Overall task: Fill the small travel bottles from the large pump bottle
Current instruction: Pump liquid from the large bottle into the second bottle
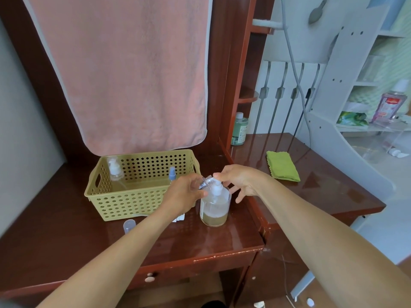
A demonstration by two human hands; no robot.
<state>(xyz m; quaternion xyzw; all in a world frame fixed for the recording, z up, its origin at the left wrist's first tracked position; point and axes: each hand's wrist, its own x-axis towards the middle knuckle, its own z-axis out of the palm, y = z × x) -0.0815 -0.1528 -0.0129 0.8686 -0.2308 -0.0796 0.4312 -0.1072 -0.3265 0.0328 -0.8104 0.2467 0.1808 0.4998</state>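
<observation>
The large clear pump bottle [214, 207] stands on the brown table, about a quarter full of yellowish liquid, with a white pump head on top. My left hand [185, 194] grips a small clear travel bottle [205, 182], tilted so that its open threaded neck points at the pump's nozzle. My right hand [239, 180] rests its thumb and fingertips on the top of the pump head, the other fingers spread. A small clear cap [129, 225] stands on the table near my left forearm.
A yellow perforated basket [115, 201] sits behind my left hand, holding a clear pump bottle [115, 172] and a blue-topped spray bottle [172, 174]. A green cloth [282, 166] lies on the right desk. A green bottle [239, 128] stands on the shelf. A pink towel [124, 70] hangs behind.
</observation>
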